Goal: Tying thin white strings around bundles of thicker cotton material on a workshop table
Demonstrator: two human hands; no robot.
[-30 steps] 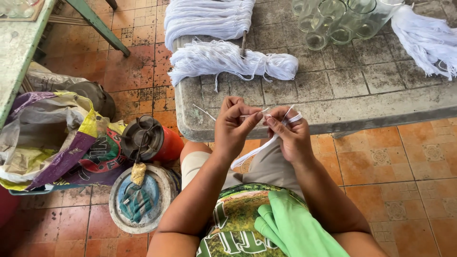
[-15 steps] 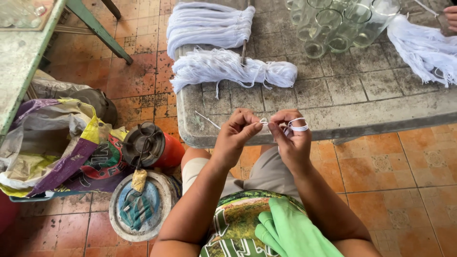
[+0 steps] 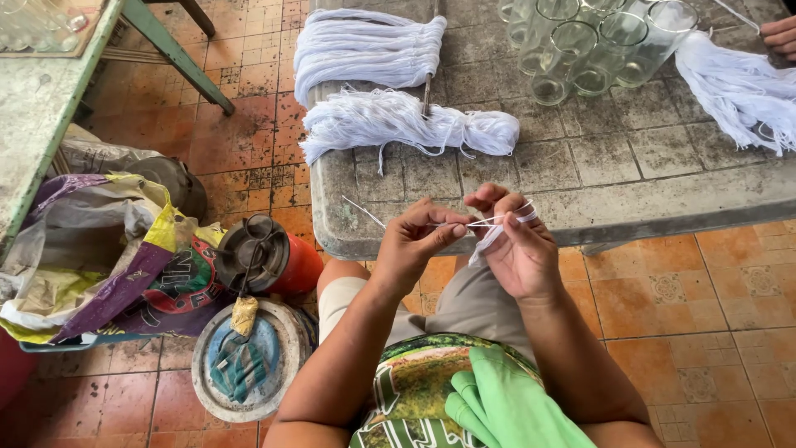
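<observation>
Left hand: the left hand (image 3: 414, 242) is closed to a pinch, thumb and forefinger gripping one end of the thin white strand (image 3: 464, 222).
Right hand: the right hand (image 3: 518, 249) is curled, fingers nipping the strand's other end, with white string wound round its fingertips.
Strand position: in the air between both hands, just in front of the near edge of the tiled table (image 3: 597, 166), above the lap.
Strand axis: long axis nearly level, running left to right, pulled taut.
Table edge: the worn near edge runs across, just beyond the knuckles; the left corner lies beside the left hand.
Open room: bare tiles lie between the hands and the white string bundle (image 3: 406, 124); the glass jars (image 3: 597, 46) stand well apart, farther back.
Floor left: a red canister (image 3: 269, 253) and crumpled sacks (image 3: 91, 249) crowd the orange floor.
</observation>
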